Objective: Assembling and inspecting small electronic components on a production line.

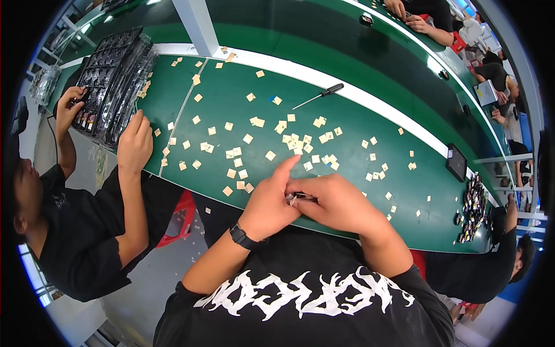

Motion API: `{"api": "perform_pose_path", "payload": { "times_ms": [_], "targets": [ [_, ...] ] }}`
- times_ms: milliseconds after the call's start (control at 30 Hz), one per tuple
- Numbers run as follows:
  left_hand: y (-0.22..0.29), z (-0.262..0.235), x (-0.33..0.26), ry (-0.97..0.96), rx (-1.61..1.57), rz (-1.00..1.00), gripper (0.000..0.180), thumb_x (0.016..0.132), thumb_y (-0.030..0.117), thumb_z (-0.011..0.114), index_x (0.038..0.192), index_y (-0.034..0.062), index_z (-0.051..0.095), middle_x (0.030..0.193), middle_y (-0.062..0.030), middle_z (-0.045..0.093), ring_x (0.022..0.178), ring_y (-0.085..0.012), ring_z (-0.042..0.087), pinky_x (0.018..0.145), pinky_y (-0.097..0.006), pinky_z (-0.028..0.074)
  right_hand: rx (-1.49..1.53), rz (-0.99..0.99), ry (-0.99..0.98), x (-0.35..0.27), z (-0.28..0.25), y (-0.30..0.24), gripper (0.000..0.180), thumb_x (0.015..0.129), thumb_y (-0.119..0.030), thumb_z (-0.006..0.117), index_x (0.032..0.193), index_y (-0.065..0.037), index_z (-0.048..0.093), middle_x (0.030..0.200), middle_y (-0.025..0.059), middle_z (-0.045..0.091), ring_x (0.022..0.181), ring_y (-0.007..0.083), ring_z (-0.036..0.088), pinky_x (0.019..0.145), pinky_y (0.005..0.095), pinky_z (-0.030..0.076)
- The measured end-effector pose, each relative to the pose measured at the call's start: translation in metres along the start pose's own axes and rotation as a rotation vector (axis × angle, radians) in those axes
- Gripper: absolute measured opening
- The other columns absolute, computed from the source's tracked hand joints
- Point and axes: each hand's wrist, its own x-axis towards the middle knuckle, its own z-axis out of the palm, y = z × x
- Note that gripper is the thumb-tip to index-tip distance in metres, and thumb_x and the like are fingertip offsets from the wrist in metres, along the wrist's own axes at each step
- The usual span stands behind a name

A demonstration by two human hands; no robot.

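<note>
Near the front edge of the green table, my left hand (272,199) and my right hand (335,199) meet over a small dark, shiny part (300,198). Fingers of both hands close round it and hide most of it, so its kind does not show. One finger of my left hand points forward, away from the part. Just beyond my hands lie many small cream-coloured square paper pieces (270,156), scattered singly and in loose clusters. A watch with a black band (241,236) circles my left wrist.
A black-handled screwdriver (330,90) lies near the table's white back rail (399,110). At left, a co-worker's hands touch stacked black trays (115,75) in clear plastic. On the right are a black box (456,162) and a heap of small dark parts (474,208).
</note>
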Motion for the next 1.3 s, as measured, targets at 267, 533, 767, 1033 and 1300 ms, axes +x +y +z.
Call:
{"api": "perform_pose_path", "payload": {
  "times_ms": [267,533,767,1033,1300],
  "targets": [
    [-0.004,-0.003,0.0,-0.077,-0.217,-0.078,0.064,0.092,-0.004,0.067,0.15,-0.0009,0.04,0.097,-0.0053,0.067,0.079,-0.0073,0.06,0.07,-0.023,0.05,0.63,0.252,0.059,-0.014,-0.01,0.023,0.009,0.091,0.003,0.067,0.098,-0.002,0.065,0.069,-0.0033,0.057,0.063,0.0021,0.049,0.057,0.0218,0.04],
    [-0.002,-0.008,0.005,-0.148,-0.363,-0.143,0.039,0.1,0.001,0.059,0.139,-0.0042,0.055,0.095,-0.0037,0.063,0.068,-0.0062,0.058,0.06,-0.023,0.049,0.714,0.273,0.205,-0.028,0.001,0.044,0.016,0.093,0.007,0.063,0.107,0.001,0.066,0.093,-0.0002,0.066,0.079,0.0016,0.058,0.065,0.0189,0.045],
    [0.005,-0.009,0.005,-0.113,-0.321,-0.137,0.039,0.102,0.004,0.057,0.14,-0.0027,0.055,0.093,-0.0036,0.063,0.066,-0.0065,0.061,0.055,-0.021,0.046,0.798,0.331,0.292,-0.02,0.014,0.043,0.019,0.096,-0.002,0.07,0.113,0.0,0.063,0.095,0.0018,0.067,0.072,0.0015,0.058,0.061,0.0176,0.045],
    [0.001,-0.01,0.004,-0.087,-0.38,-0.123,0.033,0.104,0.006,0.052,0.136,-0.004,0.055,0.094,-0.0048,0.064,0.068,-0.0077,0.062,0.055,-0.021,0.047,0.855,0.191,0.426,-0.017,0.021,0.038,0.016,0.096,-0.001,0.069,0.111,0.0,0.064,0.096,0.0008,0.065,0.071,-0.0005,0.054,0.06,0.0175,0.042],
    [-0.001,-0.011,0.005,-0.085,-0.448,-0.115,0.023,0.103,0.005,0.052,0.124,-0.0038,0.057,0.094,-0.0037,0.064,0.068,-0.0065,0.062,0.058,-0.022,0.049,0.044,-0.042,0.343,-0.014,0.001,0.026,0.037,0.084,0.005,0.072,0.12,-0.007,0.071,0.103,0.0067,0.066,0.08,0.0219,0.066,0.068,0.0317,0.054]
  ]
}}
